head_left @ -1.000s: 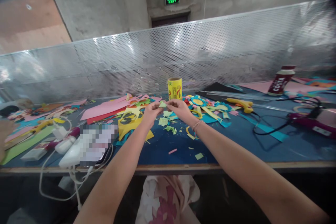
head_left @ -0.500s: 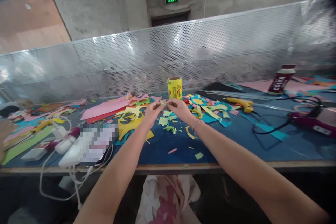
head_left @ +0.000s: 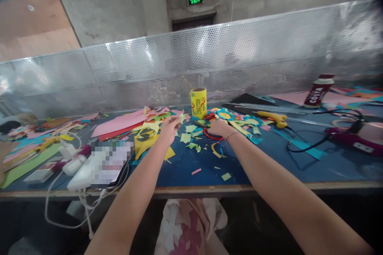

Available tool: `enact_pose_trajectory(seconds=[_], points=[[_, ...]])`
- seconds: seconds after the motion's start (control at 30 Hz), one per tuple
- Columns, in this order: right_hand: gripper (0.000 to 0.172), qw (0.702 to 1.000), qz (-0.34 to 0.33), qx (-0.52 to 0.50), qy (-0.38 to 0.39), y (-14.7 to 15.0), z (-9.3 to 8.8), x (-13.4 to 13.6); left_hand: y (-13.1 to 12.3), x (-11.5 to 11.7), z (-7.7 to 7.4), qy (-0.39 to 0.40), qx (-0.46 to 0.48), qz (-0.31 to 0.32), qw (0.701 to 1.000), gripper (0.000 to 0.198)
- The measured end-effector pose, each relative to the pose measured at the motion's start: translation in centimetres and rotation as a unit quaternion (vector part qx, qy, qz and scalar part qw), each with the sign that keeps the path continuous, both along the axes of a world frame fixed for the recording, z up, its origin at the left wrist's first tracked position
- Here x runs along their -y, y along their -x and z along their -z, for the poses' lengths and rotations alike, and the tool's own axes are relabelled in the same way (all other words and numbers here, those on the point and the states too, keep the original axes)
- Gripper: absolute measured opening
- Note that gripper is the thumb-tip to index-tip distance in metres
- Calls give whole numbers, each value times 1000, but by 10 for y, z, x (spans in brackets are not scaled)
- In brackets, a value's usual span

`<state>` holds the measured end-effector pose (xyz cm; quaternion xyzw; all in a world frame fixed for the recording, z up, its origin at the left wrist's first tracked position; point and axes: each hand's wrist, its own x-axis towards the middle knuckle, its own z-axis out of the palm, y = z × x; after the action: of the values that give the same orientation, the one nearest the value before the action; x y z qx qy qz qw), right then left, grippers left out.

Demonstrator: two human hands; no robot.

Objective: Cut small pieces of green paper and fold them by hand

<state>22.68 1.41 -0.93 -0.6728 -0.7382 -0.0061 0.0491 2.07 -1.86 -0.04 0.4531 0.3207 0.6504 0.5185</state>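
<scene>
My left hand [head_left: 169,127] hovers over the blue table [head_left: 191,171], its fingers pinched on a small green paper piece [head_left: 181,118]. My right hand [head_left: 218,127] rests lower on the table, its fingers closed round the red handles of a pair of scissors [head_left: 210,133]. Loose green paper scraps [head_left: 189,137] lie between the two hands. A paper flower of blue, yellow and green [head_left: 227,116] sits just beyond my right hand. A yellow cut-out sheet [head_left: 149,137] lies under my left wrist.
A yellow tape roll [head_left: 198,102] stands at the back by the perforated metal screen [head_left: 191,67]. A yellow glue gun [head_left: 273,118] with a black cable lies right, a bottle [head_left: 316,90] farther right. Pink sheets [head_left: 119,122], a white charger [head_left: 80,175] and cords lie left.
My hands have parted: the right one dropped from the green piece down onto the red-handled scissors, while the left kept the piece and stayed about where it was.
</scene>
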Motion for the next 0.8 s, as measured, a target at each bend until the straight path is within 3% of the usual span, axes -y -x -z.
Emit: enact_pose_trajectory(seconds=[0.2, 0.37, 0.53, 0.67, 0.8], points=[[49, 998, 5, -38, 47, -2, 3, -7, 1, -3, 3, 5, 22, -20, 1000, 22], [42, 996, -7, -50, 72, -1, 1, -7, 2, -2, 2, 20, 40, -16, 999, 17], [41, 998, 6, -61, 6, -1, -1, -4, 2, 0, 0, 16, 35, -40, 998, 16], [53, 982, 17, -160, -94, 12, -15, 9, 1, 0, -1, 4, 27, -68, 997, 18], [44, 958, -70, -226, -162, 34, -27, 31, 1, 0, -2, -8, 24, -90, 996, 17]])
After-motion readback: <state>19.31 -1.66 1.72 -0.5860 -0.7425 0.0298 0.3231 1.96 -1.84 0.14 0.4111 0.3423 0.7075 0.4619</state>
